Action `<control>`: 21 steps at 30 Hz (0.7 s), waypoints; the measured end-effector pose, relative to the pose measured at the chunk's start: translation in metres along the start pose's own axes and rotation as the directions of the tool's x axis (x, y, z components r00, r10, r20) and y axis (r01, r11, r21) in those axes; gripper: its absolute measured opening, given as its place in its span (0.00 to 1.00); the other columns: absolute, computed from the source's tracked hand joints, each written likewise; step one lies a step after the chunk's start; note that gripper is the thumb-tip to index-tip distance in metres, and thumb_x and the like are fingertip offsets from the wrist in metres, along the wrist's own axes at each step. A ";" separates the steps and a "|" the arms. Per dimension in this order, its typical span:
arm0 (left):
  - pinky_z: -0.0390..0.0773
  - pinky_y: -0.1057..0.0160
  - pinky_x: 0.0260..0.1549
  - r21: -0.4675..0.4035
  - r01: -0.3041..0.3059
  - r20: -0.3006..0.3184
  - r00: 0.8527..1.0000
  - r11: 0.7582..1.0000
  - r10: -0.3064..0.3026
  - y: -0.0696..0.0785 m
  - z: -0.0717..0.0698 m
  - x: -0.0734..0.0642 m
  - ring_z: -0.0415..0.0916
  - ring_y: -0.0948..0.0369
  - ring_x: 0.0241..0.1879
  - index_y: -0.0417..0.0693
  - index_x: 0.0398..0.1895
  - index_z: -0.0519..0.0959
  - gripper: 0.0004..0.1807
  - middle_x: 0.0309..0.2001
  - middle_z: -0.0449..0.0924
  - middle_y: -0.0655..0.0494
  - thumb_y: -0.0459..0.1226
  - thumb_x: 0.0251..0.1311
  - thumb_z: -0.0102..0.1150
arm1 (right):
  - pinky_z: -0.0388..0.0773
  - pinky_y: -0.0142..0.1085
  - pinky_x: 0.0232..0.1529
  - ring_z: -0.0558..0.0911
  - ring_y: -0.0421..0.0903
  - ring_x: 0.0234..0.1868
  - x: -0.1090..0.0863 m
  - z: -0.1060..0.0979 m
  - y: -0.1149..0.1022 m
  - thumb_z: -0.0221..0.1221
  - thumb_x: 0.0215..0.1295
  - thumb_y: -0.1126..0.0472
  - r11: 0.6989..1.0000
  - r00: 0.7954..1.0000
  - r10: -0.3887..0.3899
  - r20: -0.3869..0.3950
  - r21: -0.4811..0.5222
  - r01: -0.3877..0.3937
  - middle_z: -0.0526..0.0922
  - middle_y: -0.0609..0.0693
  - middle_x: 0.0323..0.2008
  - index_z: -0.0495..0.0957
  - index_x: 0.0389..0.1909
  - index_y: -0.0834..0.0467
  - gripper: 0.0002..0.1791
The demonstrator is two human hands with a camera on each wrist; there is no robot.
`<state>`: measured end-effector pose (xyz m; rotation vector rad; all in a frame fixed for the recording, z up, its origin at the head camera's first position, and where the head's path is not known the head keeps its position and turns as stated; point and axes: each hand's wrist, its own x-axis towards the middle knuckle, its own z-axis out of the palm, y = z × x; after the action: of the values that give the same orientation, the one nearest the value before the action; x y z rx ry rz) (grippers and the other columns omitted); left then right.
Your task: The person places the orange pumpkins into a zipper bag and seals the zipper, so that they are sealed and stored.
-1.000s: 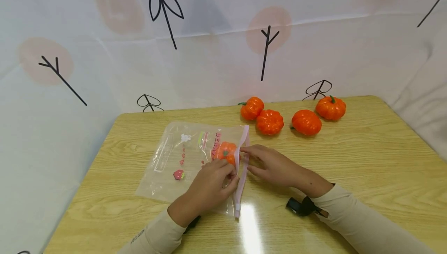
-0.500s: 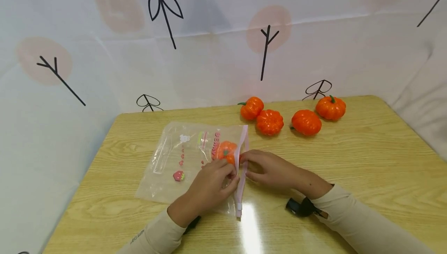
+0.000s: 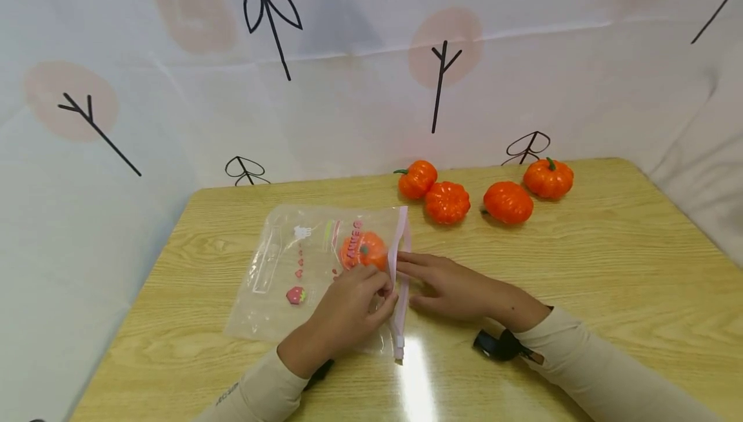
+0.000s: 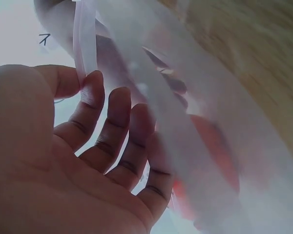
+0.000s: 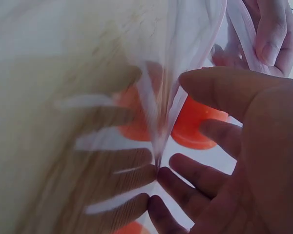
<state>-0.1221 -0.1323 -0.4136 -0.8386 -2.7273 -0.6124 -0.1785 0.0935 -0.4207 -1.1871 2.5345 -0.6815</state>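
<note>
A clear zip bag (image 3: 264,315) with printed strawberry and lettering lies flat, its pink-edged mouth facing right. Inside, near the mouth, sits an orange toy pumpkin (image 3: 371,251) with a green stem. My left hand (image 3: 351,302) pinches the pink zip edge (image 4: 88,41) between thumb and index finger, the other fingers loosely bent. At the opening is my right hand (image 3: 455,286), its fingers extended, fingertips right at the mouth behind the pumpkin. In the right wrist view, orange (image 5: 198,129) shows between the thumb and fingers. The white slider (image 3: 400,342) sits at the zip's near end.
Behind the bag mouth, two toy pumpkins (image 3: 447,202) sit side by side. Farther right are another pumpkin (image 3: 508,202) and an upright one (image 3: 549,179). A patterned white cloth (image 3: 348,112) hangs behind the wooden table (image 3: 609,248).
The pumpkin has slid left, deeper into the bag. My right hand has shifted slightly and its fingers have straightened at the mouth. My left hand keeps its hold.
</note>
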 end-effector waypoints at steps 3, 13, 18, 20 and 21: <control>0.73 0.67 0.35 0.003 -0.003 -0.010 1.000 1.000 0.003 0.001 0.000 0.000 0.69 0.66 0.32 0.54 0.30 0.78 0.06 0.30 0.74 0.64 0.43 0.63 0.63 | 0.62 0.58 0.71 0.63 0.59 0.75 0.000 0.001 -0.001 0.60 0.69 0.54 0.999 1.000 -0.021 -0.005 -0.030 0.021 0.60 0.53 0.77 0.62 0.75 0.52 0.35; 0.75 0.66 0.38 0.000 0.009 0.007 1.000 1.000 -0.009 0.000 0.001 0.000 0.71 0.65 0.35 0.55 0.31 0.78 0.06 0.33 0.77 0.64 0.44 0.63 0.63 | 0.62 0.59 0.70 0.63 0.59 0.75 -0.002 0.003 -0.001 0.60 0.70 0.55 0.997 0.999 -0.042 -0.006 -0.063 0.042 0.60 0.55 0.76 0.61 0.75 0.51 0.34; 0.75 0.66 0.37 -0.004 0.017 0.019 1.000 1.000 -0.017 0.000 0.002 -0.001 0.71 0.65 0.35 0.55 0.32 0.78 0.06 0.32 0.76 0.64 0.44 0.64 0.62 | 0.64 0.57 0.70 0.64 0.58 0.74 0.000 0.002 -0.001 0.57 0.72 0.55 0.999 0.999 -0.036 -0.018 -0.039 0.036 0.62 0.54 0.76 0.63 0.74 0.51 0.31; 0.74 0.66 0.36 -0.001 0.021 0.028 0.999 1.000 -0.021 -0.001 0.002 -0.001 0.70 0.66 0.35 0.55 0.32 0.78 0.06 0.32 0.75 0.64 0.45 0.64 0.62 | 0.65 0.56 0.70 0.66 0.57 0.74 0.000 0.001 -0.001 0.55 0.73 0.55 0.999 0.999 -0.029 -0.029 -0.027 0.028 0.64 0.54 0.75 0.66 0.73 0.51 0.29; 0.74 0.66 0.36 0.001 0.022 0.031 0.999 1.000 -0.022 -0.001 0.002 -0.001 0.70 0.66 0.35 0.55 0.32 0.78 0.06 0.32 0.75 0.65 0.45 0.64 0.62 | 0.65 0.56 0.69 0.66 0.57 0.73 0.001 0.001 -0.001 0.55 0.74 0.55 1.000 0.999 -0.024 -0.037 -0.018 0.023 0.65 0.54 0.74 0.67 0.72 0.52 0.27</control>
<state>-0.1218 -0.1323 -0.4160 -0.8252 -2.7676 -0.6073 -0.1780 0.0920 -0.4210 -1.2233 2.5658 -0.6943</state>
